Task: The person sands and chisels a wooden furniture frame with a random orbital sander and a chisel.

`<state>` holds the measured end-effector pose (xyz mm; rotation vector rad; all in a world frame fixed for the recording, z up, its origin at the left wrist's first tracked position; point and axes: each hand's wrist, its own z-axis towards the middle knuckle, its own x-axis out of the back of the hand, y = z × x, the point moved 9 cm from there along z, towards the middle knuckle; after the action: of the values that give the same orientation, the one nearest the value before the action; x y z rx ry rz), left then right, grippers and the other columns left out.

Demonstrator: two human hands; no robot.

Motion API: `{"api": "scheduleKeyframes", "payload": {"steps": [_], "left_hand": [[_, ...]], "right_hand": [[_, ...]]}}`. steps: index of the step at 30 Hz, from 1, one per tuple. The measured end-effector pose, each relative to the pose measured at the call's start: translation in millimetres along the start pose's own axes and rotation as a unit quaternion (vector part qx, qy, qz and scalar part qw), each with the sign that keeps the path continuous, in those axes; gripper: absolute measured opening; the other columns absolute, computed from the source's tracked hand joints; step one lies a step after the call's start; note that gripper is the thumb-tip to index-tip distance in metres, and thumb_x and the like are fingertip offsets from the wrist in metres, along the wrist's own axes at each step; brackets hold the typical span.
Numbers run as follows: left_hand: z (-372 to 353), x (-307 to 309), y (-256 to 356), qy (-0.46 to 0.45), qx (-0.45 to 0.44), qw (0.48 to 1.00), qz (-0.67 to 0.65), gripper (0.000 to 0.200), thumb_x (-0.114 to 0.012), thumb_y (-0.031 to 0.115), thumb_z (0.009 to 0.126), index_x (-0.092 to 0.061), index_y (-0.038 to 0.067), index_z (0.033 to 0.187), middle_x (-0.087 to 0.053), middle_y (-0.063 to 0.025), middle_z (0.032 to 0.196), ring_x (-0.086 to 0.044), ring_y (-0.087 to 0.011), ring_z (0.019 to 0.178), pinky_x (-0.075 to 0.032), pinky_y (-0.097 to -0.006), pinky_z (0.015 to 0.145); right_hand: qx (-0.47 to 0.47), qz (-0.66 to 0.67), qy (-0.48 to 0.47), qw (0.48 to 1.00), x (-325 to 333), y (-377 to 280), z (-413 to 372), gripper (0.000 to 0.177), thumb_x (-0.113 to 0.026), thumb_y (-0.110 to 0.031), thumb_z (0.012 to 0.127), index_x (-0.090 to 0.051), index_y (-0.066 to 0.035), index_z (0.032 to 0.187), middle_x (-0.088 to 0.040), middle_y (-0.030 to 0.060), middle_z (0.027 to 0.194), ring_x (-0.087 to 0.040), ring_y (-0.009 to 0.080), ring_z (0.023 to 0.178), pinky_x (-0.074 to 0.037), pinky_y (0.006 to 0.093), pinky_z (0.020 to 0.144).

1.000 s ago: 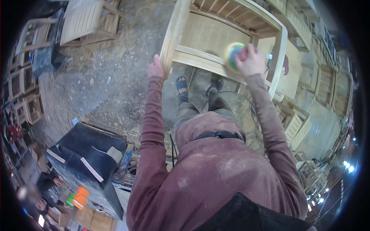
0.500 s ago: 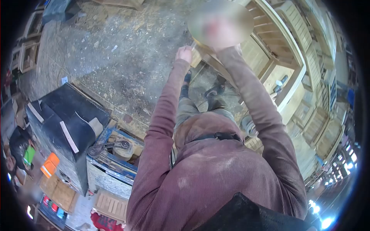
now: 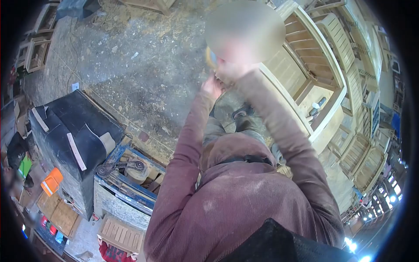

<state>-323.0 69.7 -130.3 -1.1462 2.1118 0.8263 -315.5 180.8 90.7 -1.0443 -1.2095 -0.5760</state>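
My left hand is ahead of me over the floor, its fingers closed close below my right hand. What it grips is hidden by the fingers. My right hand reaches in from the right, with its upper part covered by a grey blur. Beside its fingers shows a curved yellow-edged thing with some blue inside, most of it lost in the blur. Just right of both hands stands a pale wooden frame with slatted panels.
A tool with a dark handle lies inside the wooden frame. Slatted wooden pieces are stacked at the right. On the left stand a black-covered box and a blue machine with a chain. At bottom left, a person in red sleeves holds a slatted panel.
My hands have come closer together, the left lower and slightly right, the right lower and to the left. The yellow-edged thing now shows more clearly, and the frame's near rail is more exposed.
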Motion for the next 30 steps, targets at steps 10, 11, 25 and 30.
{"api": "scheduleKeyframes", "payload": {"steps": [10,11,25,30], "left_hand": [[-5,-1,30,-0.079,0.002,0.993,0.088,0.063,-0.031,0.053,0.094,-0.033,0.007,0.137,-0.04,-0.01,0.138,-0.04,-0.0262,0.125,-0.031,-0.0491,0.101],[-4,1,32,-0.043,0.003,0.989,0.14,0.06,-0.033,0.05,0.095,-0.034,0.007,0.137,-0.042,-0.0104,0.136,-0.043,-0.0259,0.123,-0.035,-0.0475,0.099],[24,-6,62,0.125,-0.006,0.873,0.471,0.034,-0.046,0.025,0.093,-0.054,0.001,0.114,-0.061,-0.0112,0.107,-0.059,-0.0203,0.093,-0.045,-0.0305,0.082],[57,-120,82,0.076,-0.148,0.733,0.66,0.036,-0.048,0.03,0.092,-0.052,0.001,0.114,-0.062,-0.0162,0.1,-0.06,-0.0245,0.095,-0.046,-0.0338,0.082]], "right_hand": [[-0.061,-0.034,0.062,0.996,22,85,82,0.03,-0.059,-0.029,0.076,-0.056,-0.014,0.101,-0.055,0.0208,0.094,-0.059,0.0373,0.084,-0.052,0.0446,0.071],[-0.08,-0.052,0.092,0.991,31,111,107,0.025,-0.057,-0.027,0.077,-0.057,-0.015,0.098,-0.057,0.0207,0.089,-0.06,0.0368,0.08,-0.052,0.0446,0.07],[-0.073,0.109,-0.004,0.991,20,77,41,0.03,-0.06,-0.017,0.073,-0.055,-0.013,0.102,-0.049,0.0228,0.103,-0.052,0.0393,0.093,-0.05,0.0475,0.076],[-0.139,0.065,0.048,0.987,65,189,152,0.035,-0.06,-0.02,0.076,-0.054,-0.011,0.109,-0.049,0.0212,0.107,-0.05,0.038,0.098,-0.05,0.0421,0.079]]}}
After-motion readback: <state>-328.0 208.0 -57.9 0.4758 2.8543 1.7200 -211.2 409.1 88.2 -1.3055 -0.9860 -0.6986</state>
